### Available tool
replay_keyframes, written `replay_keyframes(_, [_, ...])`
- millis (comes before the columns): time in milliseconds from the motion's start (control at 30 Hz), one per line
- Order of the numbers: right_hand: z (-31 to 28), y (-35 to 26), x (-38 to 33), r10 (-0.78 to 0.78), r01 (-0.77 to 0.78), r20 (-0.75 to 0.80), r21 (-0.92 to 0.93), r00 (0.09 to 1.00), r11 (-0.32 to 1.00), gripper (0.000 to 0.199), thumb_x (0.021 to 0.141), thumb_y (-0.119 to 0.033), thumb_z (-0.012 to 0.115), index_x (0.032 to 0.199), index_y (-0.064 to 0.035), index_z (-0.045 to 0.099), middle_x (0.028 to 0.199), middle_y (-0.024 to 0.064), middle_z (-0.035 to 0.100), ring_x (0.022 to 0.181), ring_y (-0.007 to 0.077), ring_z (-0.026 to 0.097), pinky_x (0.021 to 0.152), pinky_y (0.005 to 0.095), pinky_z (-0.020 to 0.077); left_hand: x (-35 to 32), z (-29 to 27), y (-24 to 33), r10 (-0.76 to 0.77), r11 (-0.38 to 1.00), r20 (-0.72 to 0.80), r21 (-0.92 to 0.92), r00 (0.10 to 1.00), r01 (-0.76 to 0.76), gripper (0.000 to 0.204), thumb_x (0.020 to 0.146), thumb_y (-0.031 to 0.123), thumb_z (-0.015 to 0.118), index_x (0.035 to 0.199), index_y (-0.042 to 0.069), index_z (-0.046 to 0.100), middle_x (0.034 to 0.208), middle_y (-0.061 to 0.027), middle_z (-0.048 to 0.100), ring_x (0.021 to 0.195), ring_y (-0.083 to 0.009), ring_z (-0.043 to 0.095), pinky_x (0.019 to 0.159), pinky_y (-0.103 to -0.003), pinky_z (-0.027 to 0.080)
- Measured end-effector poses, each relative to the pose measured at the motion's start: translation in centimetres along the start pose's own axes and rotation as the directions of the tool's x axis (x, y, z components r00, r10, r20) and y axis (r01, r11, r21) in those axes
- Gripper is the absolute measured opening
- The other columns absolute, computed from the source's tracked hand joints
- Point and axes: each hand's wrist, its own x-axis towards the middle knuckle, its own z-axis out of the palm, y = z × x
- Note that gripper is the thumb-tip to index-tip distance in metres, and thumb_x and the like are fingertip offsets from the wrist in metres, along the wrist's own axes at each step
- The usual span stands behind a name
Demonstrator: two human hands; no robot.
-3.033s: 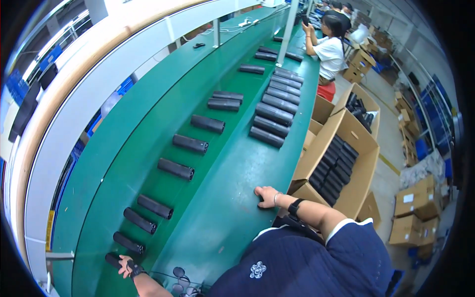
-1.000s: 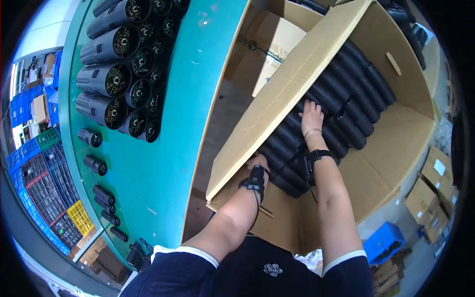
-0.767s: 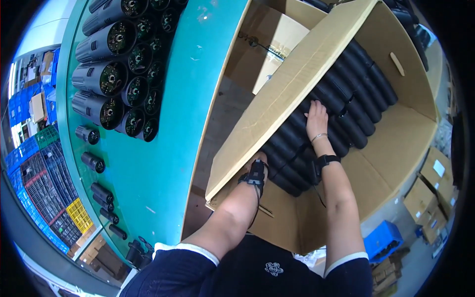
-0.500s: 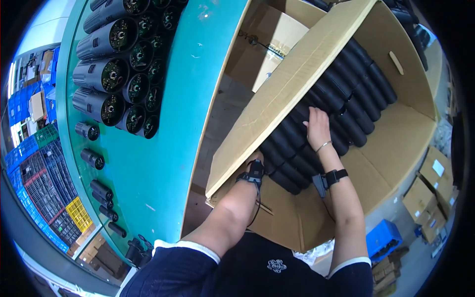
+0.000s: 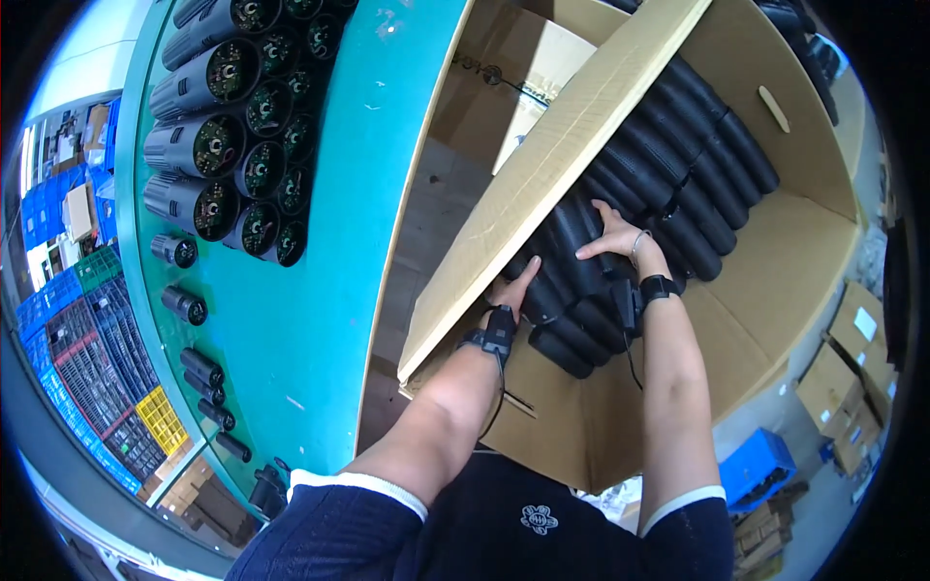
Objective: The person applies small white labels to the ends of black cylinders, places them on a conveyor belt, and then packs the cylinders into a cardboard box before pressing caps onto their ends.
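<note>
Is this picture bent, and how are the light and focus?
In the head view, black corners frame the picture and the edge of the green table bows; in the head view, the upper left looks washed out, small glints dot the tabletop, and the black tubes in the cardboard box show little detail; also there, the right hand looks fairly sharp.

A green worktop (image 5: 325, 339) runs down the left half, and past its outer edge sits a bank of stacked dark crates (image 5: 73, 363), with a green crate (image 5: 94, 269) near its top and a yellow crate (image 5: 162, 421) near its lower end. Over on the right, a blue bin (image 5: 744, 467) (something dark inside, too small to make out) stands below brown cartons (image 5: 821, 392), one bearing a white label (image 5: 865, 323).
</note>
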Motion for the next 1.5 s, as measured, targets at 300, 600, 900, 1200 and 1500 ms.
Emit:
replay_keyframes(300, [1.2,-1.6,2.1,-0.341,0.233,0.175,0.451,0.924,0.862,0.113,0.054,-0.025,0.084,0.145,-0.0034,0.02,0.142,0.0158,0.037,0.134,0.0279,0.031,0.111,0.0324,0.0228,7.7,-6.7,-4.1,0.11,0.941,0.312,-0.338,0.944,0.002,0.063,0.079,0.036,0.072,0.129,0.006,0.048,0.125,-0.0079,0.057,0.117,-0.0218,0.051,0.101,-0.039,0.039])
replay_keyframes(600, [5.4,2.5,0.6,-0.498,-0.025,0.205,0.939,0.843,0.343,0.09,0.063,-0.019,0.084,0.138,-0.0033,0.037,0.13,0.0079,0.051,0.119,0.0214,0.048,0.105,0.0325,0.0345,7.0,-5.3,-0.2,0.009,0.903,0.534,-0.368,0.846,0.222,0.058,0.084,0.03,0.067,0.131,0.004,0.045,0.125,-0.0091,0.057,0.116,-0.0229,0.053,0.101,-0.041,0.039])
replay_keyframes(900, [5.9,4.3,-3.9,-0.437,-0.033,0.113,0.982,0.892,0.187,0.085,0.062,-0.024,0.086,0.131,-0.0014,0.043,0.122,0.0083,0.057,0.111,0.022,0.055,0.098,0.0351,0.0444,-0.8,-0.4,6.8,0.095,0.967,0.663,-0.24,0.743,0.09,0.082,0.08,0.021,0.071,0.144,0.012,0.022,0.137,-0.012,0.042,0.124,-0.0249,0.044,0.104,-0.041,0.037])
replay_keyframes(1200, [2.7,-0.4,-19.8,-0.468,0.17,-0.039,0.956,0.883,0.24,0.08,0.066,-0.029,0.084,0.13,0.0005,0.044,0.122,0.009,0.057,0.11,0.0199,0.057,0.094,0.0334,0.0473,-14.6,0.8,10.9,0.146,0.958,0.679,-0.278,0.72,0.068,0.08,0.074,0.019,0.079,0.137,0.015,0.028,0.128,-0.0081,0.046,0.121,-0.0224,0.045,0.1,-0.039,0.04])
replay_keyframes(1500, [4.3,-7.3,-32.7,-0.537,0.006,0.162,0.955,0.828,0.297,0.068,0.069,-0.031,0.082,0.121,0.0014,0.053,0.113,0.0129,0.063,0.101,0.0224,0.064,0.089,0.0356,0.053,-30.7,-5.5,13.7,0.285,0.913,0.689,-0.406,0.666,0.03,0.085,0.077,0.022,0.077,0.141,0.015,0.022,0.132,-0.0072,0.043,0.124,-0.0209,0.045,0.102,-0.038,0.041])
